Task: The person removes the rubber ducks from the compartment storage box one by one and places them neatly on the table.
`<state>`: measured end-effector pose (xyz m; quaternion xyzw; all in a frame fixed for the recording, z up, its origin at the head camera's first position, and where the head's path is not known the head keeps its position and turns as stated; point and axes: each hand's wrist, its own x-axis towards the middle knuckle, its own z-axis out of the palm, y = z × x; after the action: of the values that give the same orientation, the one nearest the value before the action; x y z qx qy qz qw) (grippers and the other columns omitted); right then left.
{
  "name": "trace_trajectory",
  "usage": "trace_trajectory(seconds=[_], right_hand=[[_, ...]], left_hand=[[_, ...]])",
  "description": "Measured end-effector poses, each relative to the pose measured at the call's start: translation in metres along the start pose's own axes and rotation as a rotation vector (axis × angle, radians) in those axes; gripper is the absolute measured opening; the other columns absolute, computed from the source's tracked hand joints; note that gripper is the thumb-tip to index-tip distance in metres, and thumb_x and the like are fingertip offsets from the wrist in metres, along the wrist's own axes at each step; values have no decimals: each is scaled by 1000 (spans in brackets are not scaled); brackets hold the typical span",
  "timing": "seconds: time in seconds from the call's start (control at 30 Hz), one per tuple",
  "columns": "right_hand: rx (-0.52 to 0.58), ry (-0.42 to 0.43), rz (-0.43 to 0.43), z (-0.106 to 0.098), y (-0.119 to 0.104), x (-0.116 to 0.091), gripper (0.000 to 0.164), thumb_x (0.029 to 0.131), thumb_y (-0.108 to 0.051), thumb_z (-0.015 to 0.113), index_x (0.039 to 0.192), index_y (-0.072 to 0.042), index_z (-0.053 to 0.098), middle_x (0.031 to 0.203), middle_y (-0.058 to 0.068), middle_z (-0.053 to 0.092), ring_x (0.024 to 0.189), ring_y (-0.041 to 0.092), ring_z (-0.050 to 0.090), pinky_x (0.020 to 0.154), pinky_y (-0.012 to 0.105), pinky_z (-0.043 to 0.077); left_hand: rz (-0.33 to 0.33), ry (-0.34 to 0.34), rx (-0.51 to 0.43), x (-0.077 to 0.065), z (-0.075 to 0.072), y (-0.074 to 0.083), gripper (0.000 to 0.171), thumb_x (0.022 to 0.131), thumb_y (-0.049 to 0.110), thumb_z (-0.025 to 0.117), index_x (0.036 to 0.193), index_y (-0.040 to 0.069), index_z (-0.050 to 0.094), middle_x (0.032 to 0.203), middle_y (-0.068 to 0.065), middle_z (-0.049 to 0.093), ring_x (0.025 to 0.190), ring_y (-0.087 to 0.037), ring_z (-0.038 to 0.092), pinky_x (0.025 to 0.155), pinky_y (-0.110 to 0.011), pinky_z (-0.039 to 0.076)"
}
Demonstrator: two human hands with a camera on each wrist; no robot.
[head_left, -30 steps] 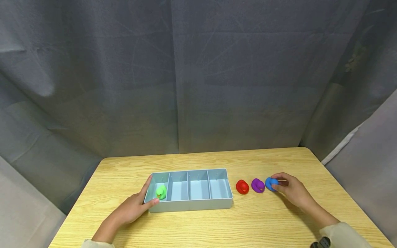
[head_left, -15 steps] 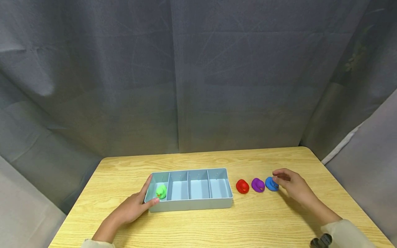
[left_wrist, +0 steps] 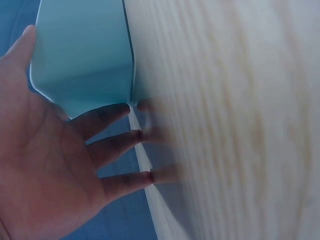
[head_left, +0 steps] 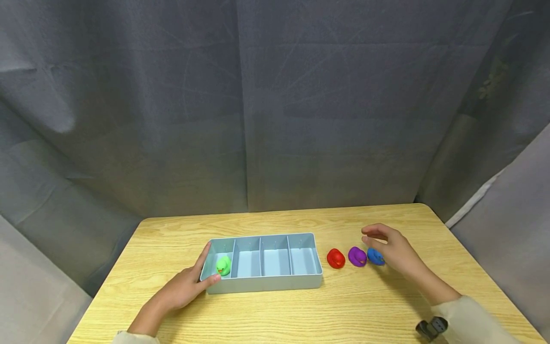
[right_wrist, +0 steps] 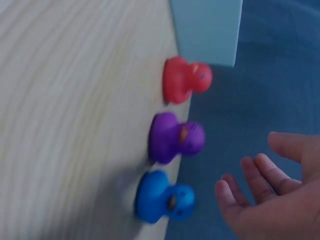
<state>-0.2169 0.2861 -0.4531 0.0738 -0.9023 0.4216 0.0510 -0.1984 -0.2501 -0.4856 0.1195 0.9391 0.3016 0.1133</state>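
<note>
A light blue box [head_left: 264, 285] with several compartments stands on the table. A green rubber duck [head_left: 223, 266] sits in its leftmost compartment. My left hand [head_left: 182, 288] rests against the box's left end, thumb at the front rim and index finger along the side; the left wrist view shows the fingers extended, tips at the tabletop. Right of the box, a red rubber duck [head_left: 335, 258], a purple one [head_left: 357, 257] and a blue one [head_left: 375, 256] stand in a row. Above the blue duck hovers my right hand [head_left: 395, 248], fingers loosely bent, holding nothing and apart from the ducks.
The wooden table [head_left: 275, 315] ends at a grey curtain [head_left: 245, 119] behind, with more cloth at both sides. A dark device [head_left: 431, 328] is worn at the right sleeve [head_left: 468, 320].
My right hand has let go of the blue duck, lifted off it and shifted left above it. The left hand, box and other ducks have stayed put.
</note>
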Motion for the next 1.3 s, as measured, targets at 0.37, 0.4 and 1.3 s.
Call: trace_trajectory(seconds=[0.37,0.4,1.3], right_hand=[[64,-46,-20,25,-39,11,34,101,-22,69,128,-1,65,129,19,68,123,42,61,104,58,47],[68,-49,-24,28,-42,12,33,101,-21,69,127,-2,66,128,18,68,123,41,62,104,57,48],[250,-206,-162,98,-116,29,27,98,-11,72,123,-1,68,123,13,70,120,37,64,98,47,54]], left_hand=[[-5,-7,-10,1,0,-1,92,102,61,53,167,32,-5,154,-31,44,135,-48,52,106,-64,41],[-6,-9,-12,1,0,-1,92,102,61,53,167,32,-5,154,-31,44,135,-48,52,106,-64,41],[-3,-17,-17,3,0,-3,94,101,61,55,167,30,-5,155,-30,43,134,-47,52,106,-64,42]])
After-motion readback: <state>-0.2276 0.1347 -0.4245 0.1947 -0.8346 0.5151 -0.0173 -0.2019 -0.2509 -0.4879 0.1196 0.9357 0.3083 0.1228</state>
